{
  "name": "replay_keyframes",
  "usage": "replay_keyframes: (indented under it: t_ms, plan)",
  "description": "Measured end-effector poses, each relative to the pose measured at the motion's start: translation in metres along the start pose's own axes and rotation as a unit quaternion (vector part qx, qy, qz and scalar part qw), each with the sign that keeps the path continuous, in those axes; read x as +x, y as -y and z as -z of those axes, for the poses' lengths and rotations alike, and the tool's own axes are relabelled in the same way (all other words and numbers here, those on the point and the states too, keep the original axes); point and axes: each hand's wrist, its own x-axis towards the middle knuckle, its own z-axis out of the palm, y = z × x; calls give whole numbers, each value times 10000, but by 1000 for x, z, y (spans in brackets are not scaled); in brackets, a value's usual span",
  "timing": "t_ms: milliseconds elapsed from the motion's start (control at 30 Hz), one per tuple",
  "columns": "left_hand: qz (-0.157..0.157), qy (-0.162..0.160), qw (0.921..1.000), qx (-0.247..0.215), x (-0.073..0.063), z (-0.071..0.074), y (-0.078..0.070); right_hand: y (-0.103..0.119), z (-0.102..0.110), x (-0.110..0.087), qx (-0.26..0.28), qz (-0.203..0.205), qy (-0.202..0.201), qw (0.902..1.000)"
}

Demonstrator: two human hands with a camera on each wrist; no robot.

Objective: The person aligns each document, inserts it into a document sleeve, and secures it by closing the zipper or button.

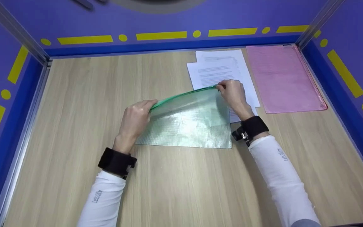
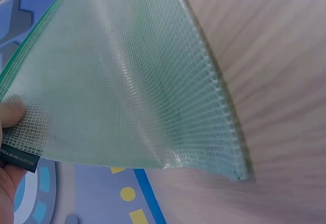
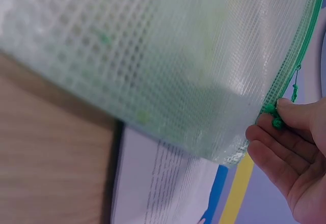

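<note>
Closest to my head camera, I have two white sleeves (image 1: 102, 201) on the near side of the green pouch (image 1: 187, 126), each with a black strap (image 1: 113, 161) at its wrist. The green pouch spans the gap between both hands over the table (image 1: 74, 126), its zip edge raised; I cannot tell whether its lower edge touches the wood. At its left end I see the left hand (image 1: 134, 119) gripping the zip corner, thumb on the mesh, a dark label (image 2: 19, 158) just beside. At its right end, the right hand (image 1: 233, 94) pinches the other zip corner, a green cord (image 3: 295, 89) near the thumb. Partly behind the green pouch I get overlapping printed sheets (image 1: 214, 71). Beyond it to the right lies a pink pouch (image 1: 288, 78); farthest past it stands a blue wall (image 1: 156, 19) with yellow marks.
</note>
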Motion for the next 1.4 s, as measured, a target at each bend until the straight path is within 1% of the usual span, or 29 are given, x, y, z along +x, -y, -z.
replay_keyframes:
  t_ms: [133, 267, 400, 733, 900, 1067, 1167, 1333, 1400]
  plan:
    - [-48, -24, 10000, 18, 0, 0, 1, -6, 3, -1, -23, -25, -29, 10000]
    - [-67, -132, 9999, 12, 1, 1, 2, -11, 6, -2, -7, -122, -30, 9999]
    - [-8, -164, 9999, -21, 1, 1, 5, -18, 9, -2, 6, -274, -46, 9996]
    - [102, -96, 9999, -66, 1, 4, 9, -33, 14, -4, -35, -329, -142, 9993]
    - [179, -138, 9997, -114, 2, 4, 9, -36, 16, -5, -114, -376, -183, 9991]
    - [247, -135, 9994, -184, 2, 4, 11, -40, 18, -5, -174, -385, -130, 9990]
    - [311, -186, 9991, -201, 1, 5, 13, -42, 19, -6, -170, -401, -131, 9990]
    - [350, -295, 9986, -266, 0, 6, 16, -46, 22, -9, -95, -580, -56, 9983]
    - [357, -309, 9984, -301, 0, 7, 17, -46, 23, -10, -60, -594, -27, 9982]
